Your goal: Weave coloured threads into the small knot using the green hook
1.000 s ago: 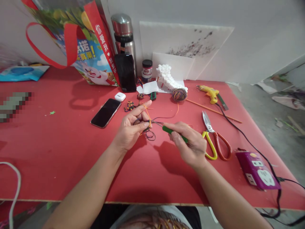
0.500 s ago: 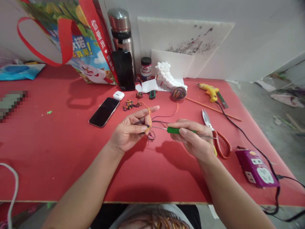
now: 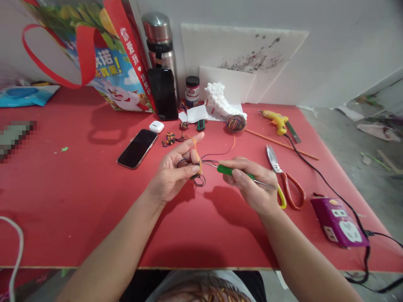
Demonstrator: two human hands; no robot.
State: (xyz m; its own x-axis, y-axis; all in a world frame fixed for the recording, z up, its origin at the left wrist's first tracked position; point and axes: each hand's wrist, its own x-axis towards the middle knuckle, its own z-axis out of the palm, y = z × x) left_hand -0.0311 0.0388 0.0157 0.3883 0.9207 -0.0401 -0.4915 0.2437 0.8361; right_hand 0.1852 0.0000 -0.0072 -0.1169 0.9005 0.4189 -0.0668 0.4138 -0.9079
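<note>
Since the earlier frame, the right hand (image 3: 252,184) has edged left, grasping the green-handled hook (image 3: 224,170), its tip at the yarn work (image 3: 195,176) pinched in the left hand (image 3: 171,172) over the table (image 3: 94,226) — I'd judge it unfinished, its strand (image 3: 234,144) seemingly running to the yarn ball (image 3: 236,123).

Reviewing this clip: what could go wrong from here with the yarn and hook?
The thin orange yarn strand at the index finger of the left hand might slip off, or miss the thin metal hook with a green handle held by the right hand.
The loose dark yarn loop near the left hand's fingertips could snag or tangle.
The metal scissors with red and yellow handles appear beside the right hand, so a sideways move might knock them.
</note>
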